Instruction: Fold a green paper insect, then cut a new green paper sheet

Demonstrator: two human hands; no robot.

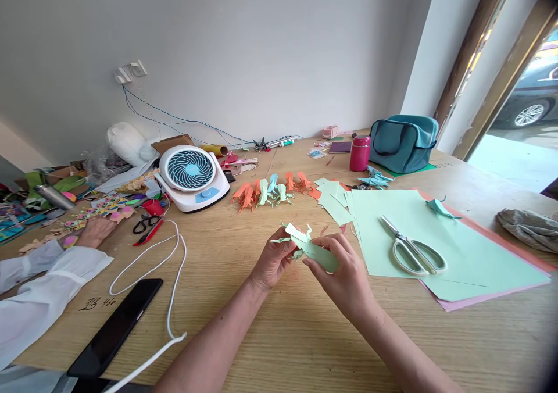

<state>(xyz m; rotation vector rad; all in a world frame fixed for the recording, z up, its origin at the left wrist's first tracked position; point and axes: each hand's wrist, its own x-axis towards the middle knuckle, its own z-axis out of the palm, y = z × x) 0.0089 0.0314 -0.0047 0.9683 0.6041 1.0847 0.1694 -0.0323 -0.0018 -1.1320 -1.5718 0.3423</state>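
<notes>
Grip firm both sides: left hand (pixel 274 262) and right hand (pixel 346 277) pinch a pale-green folded paper figure (pixel 310 246) over the table (pixel 279 335), spiky legs jutting toward ten o'clock. Scissors (pixel 412 247) lie at three o'clock, row of folded figures (pixel 270 190) at twelve.

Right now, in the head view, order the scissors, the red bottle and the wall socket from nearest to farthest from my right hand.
1. Scissors, just right of the right hand holding the folded paper.
2. Red bottle, farther back, right of centre.
3. Wall socket, far back left.
</notes>
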